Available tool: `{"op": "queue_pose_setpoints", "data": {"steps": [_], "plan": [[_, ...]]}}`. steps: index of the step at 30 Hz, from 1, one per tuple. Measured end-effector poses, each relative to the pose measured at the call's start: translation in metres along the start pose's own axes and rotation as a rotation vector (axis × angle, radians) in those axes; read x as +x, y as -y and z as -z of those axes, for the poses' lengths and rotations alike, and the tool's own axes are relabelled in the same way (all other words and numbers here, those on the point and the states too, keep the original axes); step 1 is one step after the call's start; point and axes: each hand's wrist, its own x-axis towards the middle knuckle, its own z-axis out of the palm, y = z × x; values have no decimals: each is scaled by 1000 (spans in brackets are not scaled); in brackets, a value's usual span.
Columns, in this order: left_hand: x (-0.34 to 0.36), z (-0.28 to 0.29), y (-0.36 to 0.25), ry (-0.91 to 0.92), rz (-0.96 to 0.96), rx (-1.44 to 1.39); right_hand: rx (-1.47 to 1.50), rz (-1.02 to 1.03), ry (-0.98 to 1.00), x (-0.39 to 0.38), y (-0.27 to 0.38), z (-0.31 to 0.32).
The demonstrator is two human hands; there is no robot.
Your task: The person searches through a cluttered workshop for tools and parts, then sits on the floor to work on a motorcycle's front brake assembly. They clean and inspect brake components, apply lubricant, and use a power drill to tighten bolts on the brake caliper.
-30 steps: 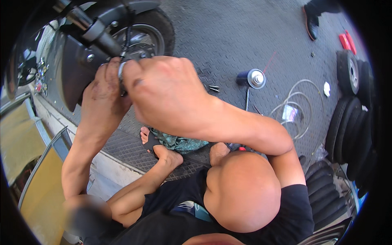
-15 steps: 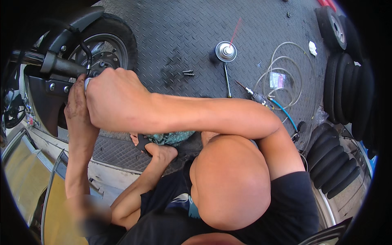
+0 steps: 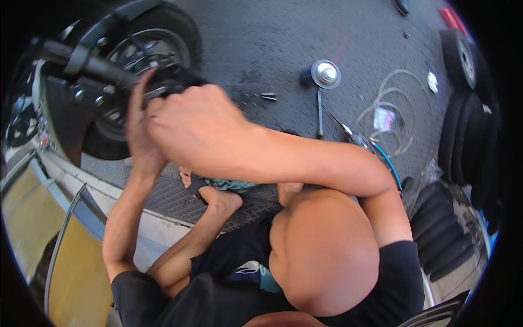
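Observation:
Both hands meet at the front wheel [image 3: 188, 38] of a motorbike, beside its dark fork leg [image 3: 103, 70]. A blocky dark part [image 3: 185, 78], blurred and half hidden, shows just beyond my knuckles, next to the hub. My right hand [image 3: 190, 122] is closed in a fist against it, its fingertips out of sight. My left hand [image 3: 143, 128] lies along the near side of the right, one finger stretched up beside the part; its other fingers are hidden. Two small bolts [image 3: 269, 97] lie on the floor to the right of the wheel.
Right of the bolts are a spray can [image 3: 326, 74] with a red straw, a wrench-like bar [image 3: 320, 114] and an air tool [image 3: 357, 137] on a coiled hose [image 3: 389, 73]. Stacked black tyres [image 3: 460, 136] line the right side. A shoe [image 3: 401, 6] shows at the top edge.
My hands have shifted right relative to the fork, and the dark part now shows beyond them. The view has moved, and a shoe has appeared at the top.

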Motion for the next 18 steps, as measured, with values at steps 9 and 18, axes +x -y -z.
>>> {"op": "queue_pose_setpoints", "data": {"steps": [9, 18], "plan": [[33, -82, 14, -309, 691, -1780, -223, -48, -207, -29, -43, 33], [106, -112, 6, -178, 241, -1817, -367, -110, -342, -37, -61, 7]]}}
